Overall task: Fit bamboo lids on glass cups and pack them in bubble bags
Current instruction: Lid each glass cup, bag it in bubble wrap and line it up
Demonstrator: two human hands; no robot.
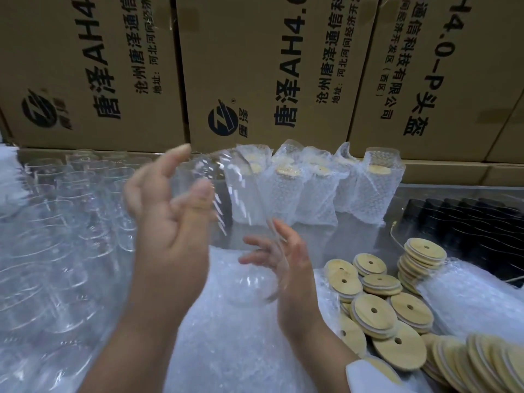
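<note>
A bare glass cup (241, 199) is in the air between the two hands, tilted and blurred by motion, over the pile of bubble bags (226, 344) in the near middle. The left hand (170, 222) is curled around its upper part, thumb pointing up. The right hand (286, 265) has its fingers spread at the lower end of the cup; if it really grips or only touches, I cannot tell.

The cup has no lid on it, so I judge the step to be the beginning of one round: a cup is taken from the stock of cups (71, 211) at the left and is brought to the middle. The bamboo lids (371, 310) lie in loose heaps at the near right. Several packed cups (312, 191) stand at the far side, before the cardboard boxes (255, 66).

The next move probably needs the right hand free to take one lid, while the left hand keeps the cup with its mouth upward. The lid should be pressed on straight, because the glass is smooth and may slip.
</note>
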